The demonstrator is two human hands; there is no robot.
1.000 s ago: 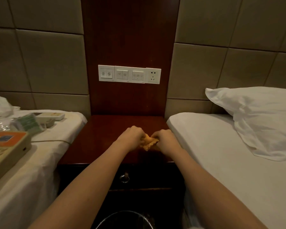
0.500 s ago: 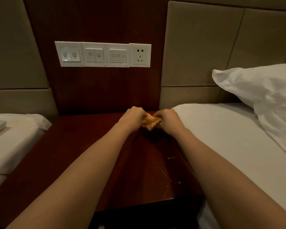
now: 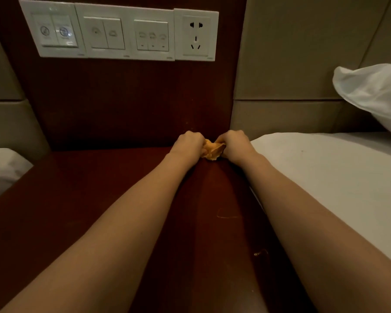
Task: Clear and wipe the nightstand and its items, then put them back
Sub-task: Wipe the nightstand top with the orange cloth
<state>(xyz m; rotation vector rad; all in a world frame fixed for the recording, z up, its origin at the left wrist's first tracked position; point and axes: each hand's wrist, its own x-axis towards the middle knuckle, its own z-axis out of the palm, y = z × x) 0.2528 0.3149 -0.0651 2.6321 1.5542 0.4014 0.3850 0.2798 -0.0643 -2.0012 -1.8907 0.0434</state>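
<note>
At the back right corner of the dark red wooden nightstand [image 3: 77, 199], the left hand [image 3: 187, 144] and the right hand [image 3: 235, 143] both pinch the small crumpled orange cloth [image 3: 213, 150], so it seems best to press it flat and rub slowly into the corner.

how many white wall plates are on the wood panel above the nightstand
4, in one row: a two-button plate at the far left, a two-switch plate next, a three-switch plate, then the power socket at the right end. None looks hidden.
</note>
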